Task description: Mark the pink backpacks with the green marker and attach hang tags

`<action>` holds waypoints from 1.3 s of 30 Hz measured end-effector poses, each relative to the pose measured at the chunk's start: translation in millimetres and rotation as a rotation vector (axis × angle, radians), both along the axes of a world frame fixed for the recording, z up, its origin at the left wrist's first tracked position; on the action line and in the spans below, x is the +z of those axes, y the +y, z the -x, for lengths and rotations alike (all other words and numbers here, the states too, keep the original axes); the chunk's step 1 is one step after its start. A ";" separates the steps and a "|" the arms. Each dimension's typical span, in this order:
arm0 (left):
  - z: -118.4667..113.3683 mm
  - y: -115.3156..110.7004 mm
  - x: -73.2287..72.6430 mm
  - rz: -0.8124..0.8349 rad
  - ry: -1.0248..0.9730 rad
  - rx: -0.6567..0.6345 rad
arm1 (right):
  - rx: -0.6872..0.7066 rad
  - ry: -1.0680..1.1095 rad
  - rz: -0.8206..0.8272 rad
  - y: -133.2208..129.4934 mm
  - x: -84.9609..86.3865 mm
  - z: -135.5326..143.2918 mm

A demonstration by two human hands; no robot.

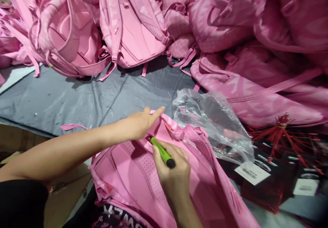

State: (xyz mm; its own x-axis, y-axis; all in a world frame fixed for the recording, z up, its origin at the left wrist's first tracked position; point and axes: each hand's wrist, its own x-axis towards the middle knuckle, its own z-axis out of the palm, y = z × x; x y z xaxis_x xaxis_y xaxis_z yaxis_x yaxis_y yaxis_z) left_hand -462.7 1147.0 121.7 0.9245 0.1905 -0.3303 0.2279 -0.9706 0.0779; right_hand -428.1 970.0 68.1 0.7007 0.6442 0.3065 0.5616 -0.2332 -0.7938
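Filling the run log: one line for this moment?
left hand: pressing pink backpack | right hand: holds green marker | plastic bag beside

The single head-worn camera looks forward and steeply down from close above the table [77,101], with both hands at lower centre of the frame and piled backpacks [133,26] filling the far top edge.

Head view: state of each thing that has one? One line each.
left hand: open, fingers flat on the near backpack's top edge
right hand: shut on green pen
green pen: gripped, tip against the fabric
near backpack: lying back panel up
clear plastic bag: crumpled, open, lying beside the backpack
backpack pile: heaped on the grey table cover
barcode tags: lying flat, label up
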 end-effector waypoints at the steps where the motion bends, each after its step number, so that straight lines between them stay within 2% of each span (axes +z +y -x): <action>1: 0.4 0.4 -1.1 0.003 -0.012 -0.004 | -0.001 0.018 -0.007 -0.1 0.2 0.2; 10: 3.9 0.6 -4.1 0.005 -0.065 -0.016 | 0.013 0.107 -0.021 4.8 -1.3 1.0; 16: 3.9 1.0 -6.3 -0.008 -0.075 -0.007 | 0.026 0.012 0.017 1.3 1.9 0.0; 24: 3.1 -2.0 0.3 -0.027 -0.047 0.016 | -0.015 -0.007 -0.013 2.2 -0.4 2.5; 29: 4.1 -0.8 2.1 -0.022 -0.039 0.025 | -0.052 0.084 -0.004 6.5 -2.7 1.5; 31: 6.7 0.5 -2.3 -0.026 -0.072 0.003 | -0.063 0.164 -0.006 11.8 0.4 3.8; 35: 10.5 4.9 -10.2 -0.013 -0.126 0.008 | 0.087 0.425 -0.020 17.0 16.9 6.1; 37: 11.4 6.5 -8.9 0.002 -0.125 0.023 | 0.080 0.425 -0.109 3.0 27.8 0.6; 39: 16.9 5.4 -4.3 0.003 -0.100 0.044 | 0.015 0.325 -0.250 -27.4 36.4 -10.6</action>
State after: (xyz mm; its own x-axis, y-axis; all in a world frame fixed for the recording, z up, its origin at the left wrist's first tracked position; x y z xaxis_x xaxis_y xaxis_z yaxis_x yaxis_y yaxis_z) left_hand -479.7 1152.3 117.4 0.9436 0.2308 -0.2372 0.2611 -0.9596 0.1052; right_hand -417.4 942.6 104.5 0.7780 0.5889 0.2188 0.2740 -0.0047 -0.9617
